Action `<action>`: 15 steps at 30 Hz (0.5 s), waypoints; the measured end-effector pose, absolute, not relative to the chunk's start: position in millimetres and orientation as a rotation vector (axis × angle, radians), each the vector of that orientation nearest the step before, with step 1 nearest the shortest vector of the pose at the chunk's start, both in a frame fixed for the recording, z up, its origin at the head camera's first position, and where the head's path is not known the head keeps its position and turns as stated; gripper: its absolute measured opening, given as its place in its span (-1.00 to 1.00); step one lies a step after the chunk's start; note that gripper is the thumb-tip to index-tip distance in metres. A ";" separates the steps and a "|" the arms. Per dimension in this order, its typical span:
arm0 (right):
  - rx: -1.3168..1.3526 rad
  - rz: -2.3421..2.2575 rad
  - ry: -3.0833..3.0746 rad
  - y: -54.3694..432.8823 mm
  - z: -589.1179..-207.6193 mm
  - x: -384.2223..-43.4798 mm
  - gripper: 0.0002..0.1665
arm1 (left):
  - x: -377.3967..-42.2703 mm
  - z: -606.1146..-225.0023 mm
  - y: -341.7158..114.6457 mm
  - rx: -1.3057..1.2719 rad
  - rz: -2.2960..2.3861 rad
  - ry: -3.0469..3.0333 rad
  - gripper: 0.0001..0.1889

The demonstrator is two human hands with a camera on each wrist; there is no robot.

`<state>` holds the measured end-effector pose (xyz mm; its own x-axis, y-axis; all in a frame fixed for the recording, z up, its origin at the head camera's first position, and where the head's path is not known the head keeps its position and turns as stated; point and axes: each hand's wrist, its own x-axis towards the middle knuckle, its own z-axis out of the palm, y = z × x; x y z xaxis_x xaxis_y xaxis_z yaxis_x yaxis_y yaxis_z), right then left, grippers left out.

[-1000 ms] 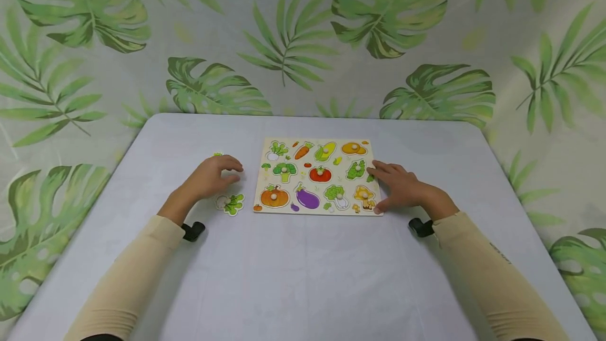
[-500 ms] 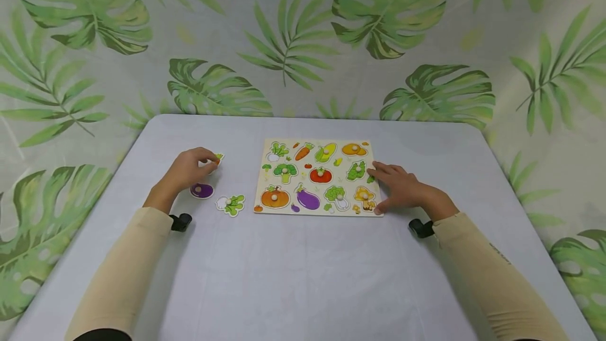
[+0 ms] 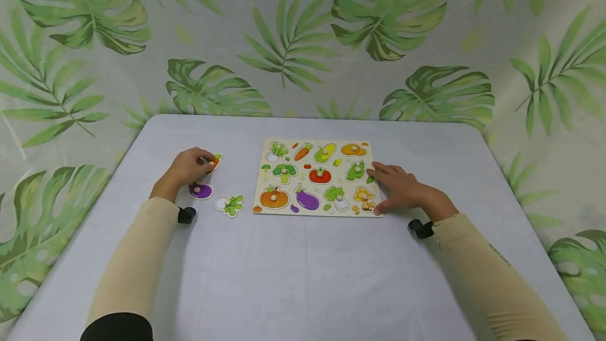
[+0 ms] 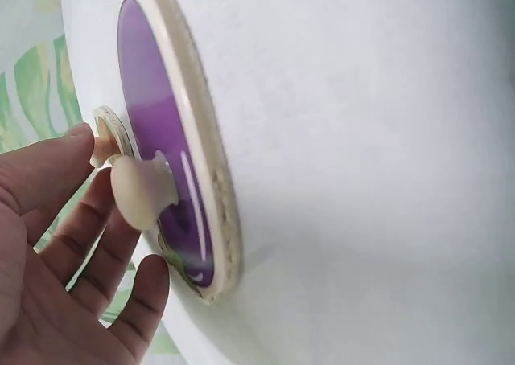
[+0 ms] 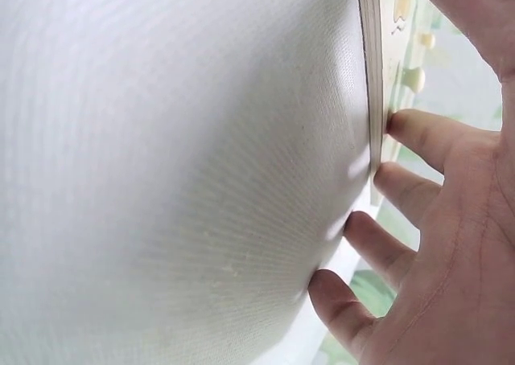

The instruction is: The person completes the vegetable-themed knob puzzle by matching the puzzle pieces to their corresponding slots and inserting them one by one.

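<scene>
My left hand (image 3: 187,166) pinches the knob of a small carrot puzzle piece (image 3: 216,162) at the left of the table. Just below that hand lies an eggplant puzzle piece (image 3: 201,191); its round wooden knob (image 4: 141,192) stands close to my fingers in the left wrist view. A radish puzzle piece (image 3: 230,205) with green leaves lies to the right of it. At the centre is a wooden vegetable puzzle board (image 3: 295,209). My right hand (image 3: 402,187) rests at the board's right edge with its fingers spread, some of them touching the table.
The white table (image 3: 303,278) carries the board and the loose pieces. Pictured on the board are a pumpkin (image 3: 274,198), a tomato (image 3: 320,175) and several other vegetables, many with knobs. A leaf-patterned cloth (image 3: 303,36) hangs behind the table.
My left hand has moved left from above the radish and eggplant pieces to the carrot piece and taken its knob. The eggplant piece has come into sight. My right hand stays put.
</scene>
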<state>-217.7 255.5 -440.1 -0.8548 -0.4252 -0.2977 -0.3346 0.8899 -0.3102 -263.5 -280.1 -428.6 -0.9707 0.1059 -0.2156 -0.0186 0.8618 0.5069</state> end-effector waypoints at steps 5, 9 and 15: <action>-0.557 -0.364 2.693 255.0 -438.5 -216.3 0.26 | -267.3 -430.0 -278.0 0.057 0.786 2.803 -0.64; -0.566 -0.376 2.689 254.3 -437.4 -216.0 0.27 | -268.2 -429.6 -280.5 0.054 0.764 2.780 -0.63; -0.582 -0.357 2.699 255.5 -437.2 -216.3 0.26 | -267.1 -429.6 -286.6 0.073 0.770 2.778 -0.66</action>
<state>-216.3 255.5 -437.2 -0.8521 -0.4372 -0.2878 -0.3474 0.8836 -0.3140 -267.1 -286.6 -429.6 -0.9657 0.1160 -0.2321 -0.0200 0.8586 0.5123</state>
